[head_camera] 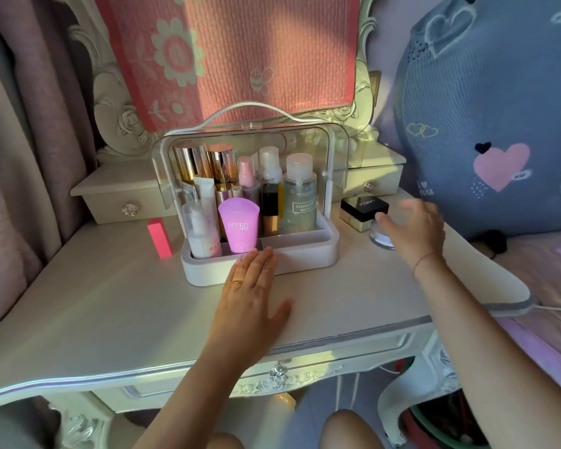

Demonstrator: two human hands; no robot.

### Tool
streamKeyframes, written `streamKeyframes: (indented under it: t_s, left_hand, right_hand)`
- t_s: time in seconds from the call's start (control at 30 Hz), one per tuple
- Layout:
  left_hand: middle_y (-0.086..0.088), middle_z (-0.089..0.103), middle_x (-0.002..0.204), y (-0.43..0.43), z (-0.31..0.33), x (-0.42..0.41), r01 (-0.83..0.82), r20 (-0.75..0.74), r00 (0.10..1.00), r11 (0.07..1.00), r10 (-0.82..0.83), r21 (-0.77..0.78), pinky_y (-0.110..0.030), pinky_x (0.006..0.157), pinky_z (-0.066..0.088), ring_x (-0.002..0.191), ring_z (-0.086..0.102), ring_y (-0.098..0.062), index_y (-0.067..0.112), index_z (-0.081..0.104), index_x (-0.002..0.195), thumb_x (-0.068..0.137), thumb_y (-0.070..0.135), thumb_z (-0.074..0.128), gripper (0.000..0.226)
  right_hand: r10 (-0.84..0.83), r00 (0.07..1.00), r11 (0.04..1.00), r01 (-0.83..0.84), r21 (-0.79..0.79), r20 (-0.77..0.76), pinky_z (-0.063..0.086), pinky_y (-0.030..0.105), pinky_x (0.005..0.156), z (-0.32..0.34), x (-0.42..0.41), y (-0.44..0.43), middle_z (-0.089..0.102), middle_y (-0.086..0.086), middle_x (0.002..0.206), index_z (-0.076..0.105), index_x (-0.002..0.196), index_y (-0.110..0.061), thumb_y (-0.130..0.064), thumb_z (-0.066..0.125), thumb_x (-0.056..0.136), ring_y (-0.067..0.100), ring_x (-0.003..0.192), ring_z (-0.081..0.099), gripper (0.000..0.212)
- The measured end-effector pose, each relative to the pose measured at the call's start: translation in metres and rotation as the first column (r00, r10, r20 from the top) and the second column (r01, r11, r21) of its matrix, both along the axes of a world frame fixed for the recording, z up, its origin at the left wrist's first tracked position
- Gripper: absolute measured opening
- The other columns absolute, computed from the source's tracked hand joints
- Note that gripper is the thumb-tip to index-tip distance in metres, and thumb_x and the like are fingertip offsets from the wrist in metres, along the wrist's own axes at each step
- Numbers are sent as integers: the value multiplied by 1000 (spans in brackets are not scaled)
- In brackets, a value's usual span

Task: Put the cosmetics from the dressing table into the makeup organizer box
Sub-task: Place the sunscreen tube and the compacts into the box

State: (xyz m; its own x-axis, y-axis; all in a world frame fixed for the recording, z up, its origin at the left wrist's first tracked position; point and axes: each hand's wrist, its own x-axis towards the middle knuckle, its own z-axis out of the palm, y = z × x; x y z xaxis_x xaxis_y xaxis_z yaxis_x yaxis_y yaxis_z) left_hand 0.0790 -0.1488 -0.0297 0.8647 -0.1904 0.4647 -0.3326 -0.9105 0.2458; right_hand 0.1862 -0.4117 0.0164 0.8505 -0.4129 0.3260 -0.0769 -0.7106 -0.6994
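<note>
At centre right, a small clear round jar (381, 237) sits just under the spread fingers (384, 222) of the right hand (413, 230), beside a black-lidded gold square jar (363, 212). The white counter (110, 303) carries the clear-lidded white organizer box (305, 251). The left hand (250, 296) lies flat and open, holding nothing.

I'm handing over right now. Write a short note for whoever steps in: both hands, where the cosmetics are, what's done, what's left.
Left hand: open, flat on the dressing table at the front rim of the organizer box, holding nothing.
Right hand: open, reaching over the small clear jar; no grip visible yet.
Done: several bottles and tubes stand in the box, including the purple SPF 50 tube and the cleansing water bottle. Lid is open.
Left: the clear jar, the black-lidded jar right of the box, and the pink block left of it.
</note>
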Motion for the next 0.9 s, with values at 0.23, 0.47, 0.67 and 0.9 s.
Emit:
streamKeyframes:
  t_s: [0.23,0.47,0.67,0.9]
  left_hand:
    - [1,34,151,-1,2,-2,-9,-5,1000,1000,9,1,-30,117,12,141,24,-19,16,35,142,83,42,59,69]
    - [2,33,152,-1,2,-2,-7,1,1000,1000,7,-1,-29,117,9,142,23,-18,16,35,142,84,43,58,68]
    - [0,33,152,-1,3,-2,-2,-2,1000,1000,2,7,-29,116,7,142,22,-18,15,34,143,84,42,58,69]
    - [2,30,153,0,3,-3,20,-6,1000,1000,-20,-24,-26,117,5,143,18,-16,17,30,144,84,41,55,70]
  right_hand:
    - [32,894,982,-112,-154,-447,35,46,100,-4,20,-14,46,18,139,38,134,-9,-62,65,70,39,129,41,87]
    - [220,973,953,-228,200,63,44,36,92,-9,-38,14,49,7,126,41,126,-18,-24,80,64,28,118,45,74]
    - [393,852,873,-464,150,347,43,17,88,1,-57,97,46,-2,125,38,132,-22,-30,85,61,11,111,48,85]
    - [311,936,948,-293,-128,162,50,40,89,12,-8,127,41,11,131,43,133,-22,-29,83,67,33,117,51,78]
